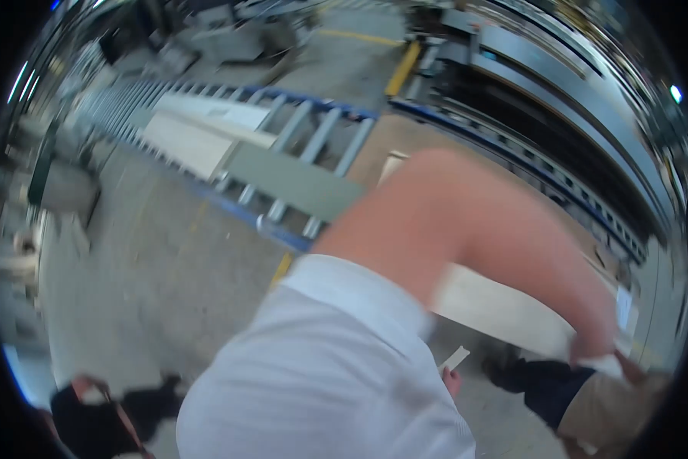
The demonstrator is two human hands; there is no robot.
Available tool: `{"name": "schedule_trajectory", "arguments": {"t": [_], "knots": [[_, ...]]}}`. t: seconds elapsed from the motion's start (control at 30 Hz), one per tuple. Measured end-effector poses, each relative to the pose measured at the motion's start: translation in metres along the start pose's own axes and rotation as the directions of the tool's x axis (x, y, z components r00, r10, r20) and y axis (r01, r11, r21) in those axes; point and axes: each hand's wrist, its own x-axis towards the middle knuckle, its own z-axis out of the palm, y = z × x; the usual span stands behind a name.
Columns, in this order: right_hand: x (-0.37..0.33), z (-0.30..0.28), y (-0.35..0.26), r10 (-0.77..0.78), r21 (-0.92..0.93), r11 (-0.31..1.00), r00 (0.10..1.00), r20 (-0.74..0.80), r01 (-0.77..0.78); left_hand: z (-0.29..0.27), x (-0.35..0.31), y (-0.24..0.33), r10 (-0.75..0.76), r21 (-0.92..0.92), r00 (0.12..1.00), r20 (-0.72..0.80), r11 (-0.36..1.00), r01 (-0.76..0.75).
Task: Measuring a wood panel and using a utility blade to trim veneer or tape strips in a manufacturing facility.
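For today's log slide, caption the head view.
Bent arm across a pale board, a hand holding a small strip, and panels on a roller conveyor.

Blurry hand (pixel 593 344) nr pale bd (pixel 505 310), roller conv. (pixel 325 136) w/ panels (pixel 294 180) upper L.

A factory workshop is indicated by the roller conveyor (pixel 326 136), on which flat boards (pixel 191 144) are laid, and by the long metal machine (pixel 543 84) set near it. The grey floor (pixel 160 260) is marked with yellow lines (pixel 363 37), and further equipment (pixel 237 42), too blurred to be identified, is seen beyond the conveyor.
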Motion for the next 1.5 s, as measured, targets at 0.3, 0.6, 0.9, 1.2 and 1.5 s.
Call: {"name": "schedule_trajectory", "arguments": {"t": [0.3, 0.6, 0.9, 1.2, 1.5], "knots": [[0.025, 0.035, -0.142, -0.287, -0.314, 0.899, 0.953, 0.1, 0.304, -0.052, -0.141, 0.002, -0.33, -0.093, 0.935, -0.13, 0.943, 0.32], [0.031, 0.012, -0.054, -0.32, -0.12, 0.946, 0.932, -0.173, 0.302, 0.106, -0.124, -0.123, -0.327, 0.101, 0.918, 0.224, 0.945, 0.312], [0.008, -0.007, -0.032, -0.076, -0.14, 0.989, 0.979, -0.187, 0.05, 0.367, -0.275, -0.179, -0.739, -0.597, 0.616, 0.273, 0.372, 0.711], [0.041, -0.009, -0.15, -0.022, -0.005, 1.0, 0.999, -0.04, 0.022, 0.427, -0.255, -0.278, -0.813, -0.44, 0.582, 0.024, 0.514, 0.736], [0.123, -0.018, -0.218, -0.255, -0.032, 0.966, 0.936, -0.242, 0.255, 0.404, -0.132, -0.333, -0.801, -0.208, 0.59, 0.104, 0.563, 0.8]]}}
